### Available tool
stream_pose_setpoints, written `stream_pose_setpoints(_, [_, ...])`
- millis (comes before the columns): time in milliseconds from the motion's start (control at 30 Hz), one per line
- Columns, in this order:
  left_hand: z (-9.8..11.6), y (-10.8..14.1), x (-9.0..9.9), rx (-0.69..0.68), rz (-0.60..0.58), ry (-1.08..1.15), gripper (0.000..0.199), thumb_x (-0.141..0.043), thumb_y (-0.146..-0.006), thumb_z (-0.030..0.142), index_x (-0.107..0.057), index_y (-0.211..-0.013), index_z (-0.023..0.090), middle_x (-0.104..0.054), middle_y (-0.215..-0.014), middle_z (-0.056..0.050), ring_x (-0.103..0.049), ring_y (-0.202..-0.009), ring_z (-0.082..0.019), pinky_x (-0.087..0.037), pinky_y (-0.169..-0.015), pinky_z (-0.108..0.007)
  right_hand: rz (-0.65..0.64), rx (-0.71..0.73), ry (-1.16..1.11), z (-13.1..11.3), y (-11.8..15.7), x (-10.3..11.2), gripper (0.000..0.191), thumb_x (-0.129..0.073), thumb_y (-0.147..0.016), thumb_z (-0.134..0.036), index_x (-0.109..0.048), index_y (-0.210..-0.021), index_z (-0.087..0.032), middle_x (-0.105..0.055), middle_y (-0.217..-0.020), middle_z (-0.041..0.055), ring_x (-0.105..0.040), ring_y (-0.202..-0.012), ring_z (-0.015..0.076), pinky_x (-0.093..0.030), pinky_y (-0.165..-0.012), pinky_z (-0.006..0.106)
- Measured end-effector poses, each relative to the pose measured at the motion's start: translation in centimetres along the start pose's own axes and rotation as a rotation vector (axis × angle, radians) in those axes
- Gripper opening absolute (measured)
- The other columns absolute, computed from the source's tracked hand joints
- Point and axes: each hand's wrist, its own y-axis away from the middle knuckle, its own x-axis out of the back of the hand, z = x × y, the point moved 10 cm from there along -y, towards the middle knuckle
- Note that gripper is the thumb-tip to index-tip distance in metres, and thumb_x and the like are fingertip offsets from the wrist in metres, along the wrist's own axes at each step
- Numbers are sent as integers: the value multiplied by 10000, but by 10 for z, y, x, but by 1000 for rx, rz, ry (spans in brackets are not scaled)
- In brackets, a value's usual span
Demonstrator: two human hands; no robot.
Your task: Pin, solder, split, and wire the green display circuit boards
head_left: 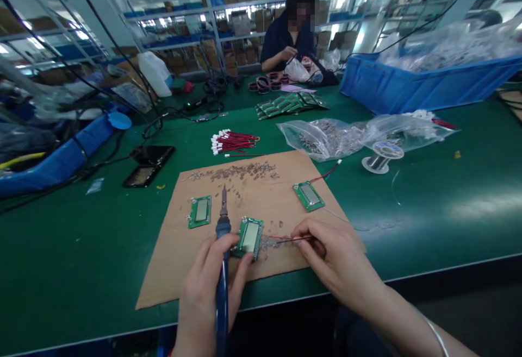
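Observation:
My left hand (204, 286) is closed, pinching a green circuit board with a small display (250, 236) between thumb and fingers. A soldering iron (223, 226) also rests in that hand, its tip pointing away from me over the cardboard. To the right of the board, my right hand (322, 243) pinches a thin red and black wire lead (283, 239), whose far end reaches toward the board's right edge. Whether the wire touches the board I cannot tell. A second display board (200, 212) lies to the left, and a third board (310, 196) with a lead lies to the right.
Small metal parts (244, 171) lie scattered on the cardboard sheet (163, 270). Beyond it are bundled red-black leads (234, 142), stacked green boards (289, 105), plastic bags (326, 137) and a solder spool (382, 157). Blue bins (424, 85) flank the table; a person (291, 36) sits opposite.

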Motion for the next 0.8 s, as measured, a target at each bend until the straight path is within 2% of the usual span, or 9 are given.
stream_pose_setpoints(67, [-3,-1,-8,74,-32,-22,331,-639,-800,336,-514,-1082,216,-574,-1022,-60,-588,-932,-213,-515,-809,-378,3,-18,11,3,-1,-4,108,-453,-869,-206,-551,-831,-232,-609,-700,-1,-555,-596,145,-394,-530,271])
stream_pose_setpoints(133, [-4,-2,-16,105,-70,-29,322,-629,-803,328,-506,-1081,220,-556,-1016,-57,-580,-906,-209,-521,-776,-381,-6,-35,14,5,-3,-7,104,-443,-869,-205,-539,-841,-233,-606,-703,2,-556,-591,146,-394,-520,272])
stream_pose_setpoints(267, [0,-2,-20,65,-115,26,254,-582,-813,209,-504,-1055,223,-538,-1003,-47,-572,-890,-182,-520,-719,-328,-5,-24,28,3,-3,-8,90,-447,-861,-182,-516,-850,-240,-585,-716,6,-559,-616,151,-416,-542,279])
stream_pose_setpoints(433, [-4,2,-18,57,-163,89,283,-578,-800,169,-508,-1068,227,-545,-1052,-40,-574,-927,-166,-517,-748,-309,-17,-27,33,-2,-2,-10,84,-469,-889,-223,-530,-840,-253,-583,-776,29,-572,-699,172,-455,-607,304])
stream_pose_setpoints(500, [-4,4,-13,53,-128,84,296,-601,-792,178,-509,-1071,214,-551,-1069,-47,-569,-974,-175,-505,-802,-320,-53,-31,-8,-4,-1,-14,134,-429,-921,-258,-551,-866,-266,-590,-834,39,-582,-756,178,-473,-647,315])
stream_pose_setpoints(633, [9,11,12,-43,77,91,377,-651,-745,119,-490,-1080,177,-561,-1139,-74,-540,-1105,-205,-464,-917,-333,-96,-44,-24,-6,2,-20,217,-378,-944,-272,-590,-899,-287,-609,-823,39,-595,-744,177,-492,-627,316])
stream_pose_setpoints(700, [13,15,23,-65,139,148,386,-648,-724,79,-485,-1059,180,-567,-1166,-71,-558,-1096,-199,-462,-934,-332,-100,-38,0,-8,3,-24,204,-392,-941,-258,-592,-962,-293,-641,-850,31,-614,-769,176,-502,-650,312])
stream_pose_setpoints(800, [12,21,30,-87,124,195,297,-622,-768,157,-533,-1048,198,-622,-1118,-47,-600,-1032,-190,-498,-889,-310,-52,-71,27,-5,3,-28,170,-452,-921,-241,-552,-1055,-270,-673,-914,13,-636,-796,154,-500,-686,286])
